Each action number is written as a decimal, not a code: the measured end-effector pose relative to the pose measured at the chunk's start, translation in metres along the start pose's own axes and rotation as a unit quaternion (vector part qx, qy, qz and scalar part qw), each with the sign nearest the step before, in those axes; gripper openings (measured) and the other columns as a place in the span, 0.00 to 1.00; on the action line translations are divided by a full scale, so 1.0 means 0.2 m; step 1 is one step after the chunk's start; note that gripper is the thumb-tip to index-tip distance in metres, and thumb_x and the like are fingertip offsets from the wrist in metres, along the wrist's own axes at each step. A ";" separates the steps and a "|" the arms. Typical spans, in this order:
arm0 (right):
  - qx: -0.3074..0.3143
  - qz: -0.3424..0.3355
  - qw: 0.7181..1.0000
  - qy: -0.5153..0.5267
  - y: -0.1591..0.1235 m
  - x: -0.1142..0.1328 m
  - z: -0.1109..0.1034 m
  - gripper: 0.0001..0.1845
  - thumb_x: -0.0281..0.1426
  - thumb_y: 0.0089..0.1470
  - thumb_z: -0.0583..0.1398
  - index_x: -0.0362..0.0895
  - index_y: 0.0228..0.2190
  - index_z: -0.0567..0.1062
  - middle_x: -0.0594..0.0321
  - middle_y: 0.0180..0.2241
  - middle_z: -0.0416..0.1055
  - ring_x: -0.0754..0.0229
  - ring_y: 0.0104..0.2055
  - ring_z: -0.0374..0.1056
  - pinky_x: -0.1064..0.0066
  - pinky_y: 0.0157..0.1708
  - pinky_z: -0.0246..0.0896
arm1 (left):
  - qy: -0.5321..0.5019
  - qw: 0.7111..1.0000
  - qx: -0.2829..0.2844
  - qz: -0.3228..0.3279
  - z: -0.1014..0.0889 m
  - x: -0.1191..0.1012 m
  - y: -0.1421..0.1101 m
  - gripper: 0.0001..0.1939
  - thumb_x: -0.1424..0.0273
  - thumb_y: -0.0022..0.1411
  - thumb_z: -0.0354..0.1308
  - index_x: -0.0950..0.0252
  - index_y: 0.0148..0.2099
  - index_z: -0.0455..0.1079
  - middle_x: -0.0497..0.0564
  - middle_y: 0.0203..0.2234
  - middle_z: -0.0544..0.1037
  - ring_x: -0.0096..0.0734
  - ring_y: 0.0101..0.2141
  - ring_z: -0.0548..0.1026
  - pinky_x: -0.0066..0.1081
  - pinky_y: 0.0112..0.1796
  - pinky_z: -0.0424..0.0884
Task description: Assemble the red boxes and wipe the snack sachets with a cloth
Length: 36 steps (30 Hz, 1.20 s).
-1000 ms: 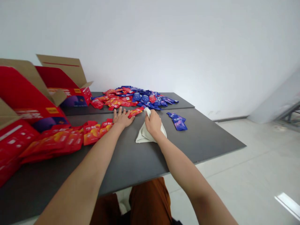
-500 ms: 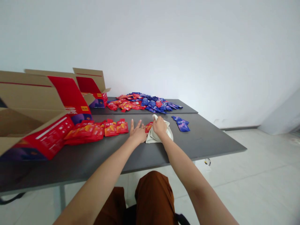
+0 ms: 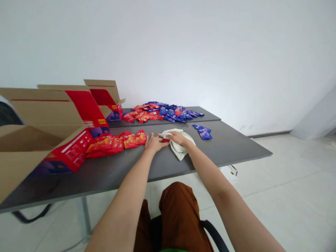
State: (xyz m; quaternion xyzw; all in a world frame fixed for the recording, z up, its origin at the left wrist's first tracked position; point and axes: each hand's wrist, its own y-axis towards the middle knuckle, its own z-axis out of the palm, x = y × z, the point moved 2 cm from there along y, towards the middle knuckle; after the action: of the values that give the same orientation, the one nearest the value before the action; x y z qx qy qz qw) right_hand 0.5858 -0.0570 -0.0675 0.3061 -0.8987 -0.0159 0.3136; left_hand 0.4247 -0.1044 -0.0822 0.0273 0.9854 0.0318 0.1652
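Note:
On the grey table, my right hand (image 3: 177,137) is closed on a white cloth (image 3: 181,152), pressing it over a red pouch (image 3: 165,140). Most of that pouch is hidden under the cloth and my fingers. My left hand (image 3: 154,143) holds the pouch down at its left end, thumb along its near edge and fingers on the far side. Directly left of this hand lie more red pouches (image 3: 129,140) in a row, overlapping in a stack toward the box. Blue pouches (image 3: 203,132) lie to the right of the cloth.
An open red and cardboard box (image 3: 76,148) stands at the left, with another open box (image 3: 112,110) farther back. A mixed heap of red and blue pouches (image 3: 157,112) covers the back of the table. The table's front edge (image 3: 162,178) runs above my knees.
My right hand has spread the cloth leftward over the red pouch. My left hand's raised fingers have come down onto the pouch. The view has shifted slightly to the left.

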 end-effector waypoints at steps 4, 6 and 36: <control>-0.016 -0.023 1.000 -0.009 0.00 -0.05 0.01 0.18 0.33 0.60 0.53 0.46 0.47 0.77 0.63 0.50 0.75 0.57 0.51 0.70 0.71 0.53 0.59 | -0.011 1.000 0.003 0.002 0.00 0.00 0.00 0.36 0.35 0.52 0.48 0.44 0.57 0.71 0.40 0.66 0.57 0.47 0.68 0.44 0.50 0.64 0.37; -0.048 0.012 0.995 -0.082 0.01 -0.05 0.01 0.18 0.32 0.60 0.54 0.47 0.49 0.76 0.62 0.51 0.74 0.56 0.52 0.69 0.69 0.54 0.58 | -0.009 1.000 0.000 0.006 0.01 0.01 0.00 0.37 0.35 0.53 0.47 0.43 0.60 0.67 0.40 0.66 0.56 0.47 0.68 0.44 0.52 0.64 0.37; -0.067 0.113 0.969 -0.210 -0.03 -0.03 0.02 0.24 0.37 0.62 0.52 0.46 0.58 0.68 0.53 0.57 0.68 0.49 0.58 0.64 0.59 0.59 0.51 | 0.012 1.000 -0.020 0.004 0.01 -0.01 -0.01 0.38 0.37 0.55 0.47 0.48 0.62 0.66 0.43 0.66 0.58 0.46 0.67 0.46 0.51 0.64 0.34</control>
State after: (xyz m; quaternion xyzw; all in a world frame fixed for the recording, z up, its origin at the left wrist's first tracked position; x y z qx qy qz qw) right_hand 0.5897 -0.0601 -0.0756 0.1707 -0.9701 -0.1046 0.1370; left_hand 0.4267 -0.1073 -0.0839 0.0275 0.9863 0.0530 0.1539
